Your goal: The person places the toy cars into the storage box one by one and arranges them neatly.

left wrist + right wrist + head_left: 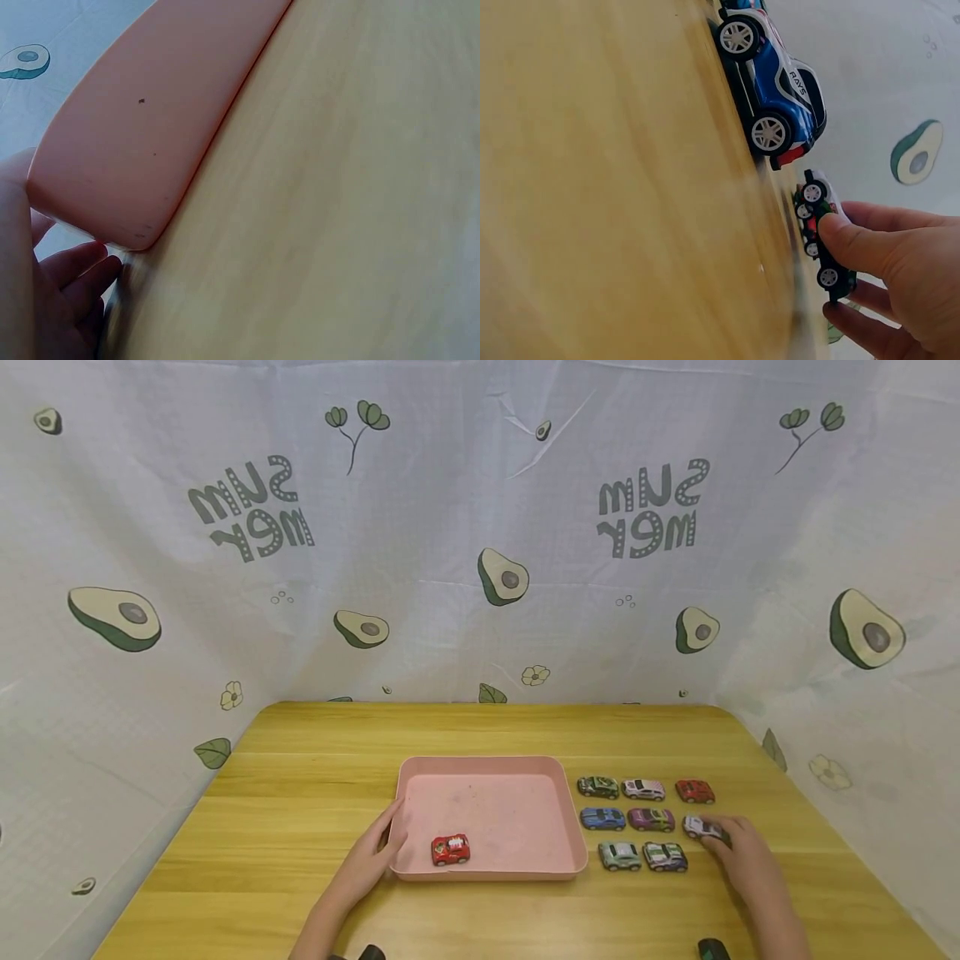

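Note:
A pink tray (510,818) lies on the wooden table with a red toy car (450,850) near its front left corner. My left hand (372,852) holds the tray by its left side, the thumb over the rim; in the left wrist view its fingers (82,277) are by the tray's corner. To the right of the tray, my right hand (742,852) pinches a white toy car (701,827) between thumb and fingers. The right wrist view shows that car (831,255) tilted, its dark underside and wheels showing beside the thumb.
Several toy cars stand in rows right of the tray, among them a blue one (602,818), a purple one (651,819) and another red one (695,791). A white and blue car (776,86) looms close in the right wrist view. A printed curtain (480,527) surrounds the table.

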A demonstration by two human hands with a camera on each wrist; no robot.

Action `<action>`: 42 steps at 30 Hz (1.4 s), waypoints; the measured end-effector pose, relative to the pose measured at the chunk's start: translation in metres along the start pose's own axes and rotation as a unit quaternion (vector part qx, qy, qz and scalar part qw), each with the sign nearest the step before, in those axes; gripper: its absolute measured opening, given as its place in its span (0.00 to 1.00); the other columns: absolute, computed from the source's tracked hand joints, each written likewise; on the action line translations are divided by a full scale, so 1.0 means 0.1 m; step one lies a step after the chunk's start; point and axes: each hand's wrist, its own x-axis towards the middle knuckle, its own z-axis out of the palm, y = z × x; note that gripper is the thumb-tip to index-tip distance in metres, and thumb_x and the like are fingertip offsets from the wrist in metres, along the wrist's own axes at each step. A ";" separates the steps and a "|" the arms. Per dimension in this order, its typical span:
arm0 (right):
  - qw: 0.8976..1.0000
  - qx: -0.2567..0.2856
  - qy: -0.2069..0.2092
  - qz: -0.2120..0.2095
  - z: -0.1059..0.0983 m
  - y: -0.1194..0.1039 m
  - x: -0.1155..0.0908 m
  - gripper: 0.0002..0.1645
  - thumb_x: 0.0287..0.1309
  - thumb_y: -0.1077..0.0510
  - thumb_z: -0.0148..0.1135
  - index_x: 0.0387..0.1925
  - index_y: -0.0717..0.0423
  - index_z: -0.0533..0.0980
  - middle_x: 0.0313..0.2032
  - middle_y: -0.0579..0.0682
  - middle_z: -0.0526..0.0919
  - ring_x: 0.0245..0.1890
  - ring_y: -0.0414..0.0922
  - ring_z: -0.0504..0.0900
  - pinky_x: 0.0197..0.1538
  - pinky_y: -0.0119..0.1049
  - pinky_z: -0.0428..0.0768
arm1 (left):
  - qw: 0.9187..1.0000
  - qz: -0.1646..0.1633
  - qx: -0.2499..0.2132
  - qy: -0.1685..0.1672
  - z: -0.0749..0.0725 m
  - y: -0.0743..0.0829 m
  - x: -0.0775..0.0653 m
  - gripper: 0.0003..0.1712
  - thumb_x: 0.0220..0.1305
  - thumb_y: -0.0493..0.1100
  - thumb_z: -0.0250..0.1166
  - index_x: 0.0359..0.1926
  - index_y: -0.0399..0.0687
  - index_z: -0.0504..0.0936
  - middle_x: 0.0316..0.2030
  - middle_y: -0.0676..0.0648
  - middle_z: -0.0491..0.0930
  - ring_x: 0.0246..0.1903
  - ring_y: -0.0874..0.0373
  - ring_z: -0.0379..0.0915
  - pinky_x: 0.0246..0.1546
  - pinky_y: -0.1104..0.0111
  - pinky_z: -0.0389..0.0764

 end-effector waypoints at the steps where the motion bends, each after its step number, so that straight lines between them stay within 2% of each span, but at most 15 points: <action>1: 1.000 0.000 -0.002 0.002 -0.01 -0.02 -0.01 0.24 0.57 0.60 0.55 0.53 0.70 0.68 0.49 0.74 0.67 0.51 0.70 0.65 0.53 0.66 0.63 | 1.000 0.000 0.001 -0.001 0.00 0.00 0.00 0.31 0.63 0.53 0.55 0.66 0.63 0.59 0.68 0.46 0.57 0.68 0.47 0.48 0.68 0.50 0.51; 8: 1.000 0.022 -0.008 0.013 -0.06 -0.18 -0.10 0.23 0.62 0.56 0.51 0.54 0.69 0.68 0.50 0.73 0.66 0.51 0.69 0.66 0.51 0.66 0.65 | 1.000 0.000 0.008 -0.001 0.00 -0.03 0.01 0.31 0.64 0.54 0.54 0.67 0.63 0.58 0.68 0.46 0.57 0.68 0.46 0.48 0.68 0.49 0.50; 13: 0.999 0.013 0.029 -0.007 -0.05 -0.30 -0.18 0.21 0.63 0.57 0.51 0.52 0.68 0.70 0.47 0.70 0.70 0.48 0.68 0.70 0.46 0.64 0.70 | 1.000 0.002 0.004 -0.001 0.01 -0.02 0.00 0.31 0.64 0.53 0.54 0.67 0.63 0.58 0.68 0.46 0.57 0.68 0.46 0.48 0.68 0.49 0.50; 18: 0.998 -0.010 0.047 -0.032 -0.07 -0.44 -0.21 0.18 0.59 0.61 0.54 0.49 0.66 0.73 0.45 0.69 0.73 0.45 0.67 0.72 0.45 0.63 0.71 | 1.000 0.001 0.004 0.001 0.02 -0.03 0.00 0.31 0.63 0.54 0.55 0.67 0.62 0.59 0.68 0.46 0.57 0.68 0.46 0.48 0.68 0.49 0.50; 26: 0.998 -0.016 0.049 -0.044 -0.06 -0.64 -0.26 0.18 0.58 0.60 0.54 0.50 0.60 0.74 0.46 0.65 0.74 0.47 0.64 0.72 0.45 0.63 0.72 | 1.000 0.000 0.010 0.002 0.02 -0.04 0.02 0.31 0.64 0.54 0.54 0.67 0.61 0.59 0.68 0.45 0.57 0.68 0.45 0.48 0.68 0.49 0.51; 34: 0.989 -0.017 0.101 -0.105 0.01 -0.80 -0.24 0.17 0.51 0.64 0.61 0.46 0.60 0.77 0.41 0.63 0.78 0.42 0.63 0.76 0.44 0.60 0.75 | 1.000 0.004 0.015 0.002 0.02 -0.05 0.02 0.31 0.64 0.54 0.54 0.67 0.62 0.58 0.68 0.45 0.57 0.68 0.45 0.48 0.68 0.49 0.51; 38: 0.987 -0.008 0.105 -0.122 0.04 -0.91 -0.22 0.18 0.49 0.64 0.63 0.46 0.59 0.77 0.42 0.62 0.78 0.42 0.61 0.76 0.44 0.58 0.76 | 1.000 0.007 0.013 0.002 0.03 -0.05 0.02 0.31 0.64 0.53 0.54 0.67 0.62 0.58 0.68 0.45 0.57 0.68 0.45 0.48 0.68 0.49 0.51; 42: 0.980 0.000 0.128 -0.151 0.08 -1.02 -0.20 0.18 0.47 0.64 0.65 0.44 0.57 0.78 0.40 0.58 0.80 0.40 0.57 0.79 0.42 0.53 0.79 | 1.000 0.009 0.010 0.000 0.03 -0.06 0.02 0.31 0.64 0.53 0.54 0.67 0.63 0.58 0.68 0.46 0.56 0.68 0.45 0.48 0.68 0.49 0.51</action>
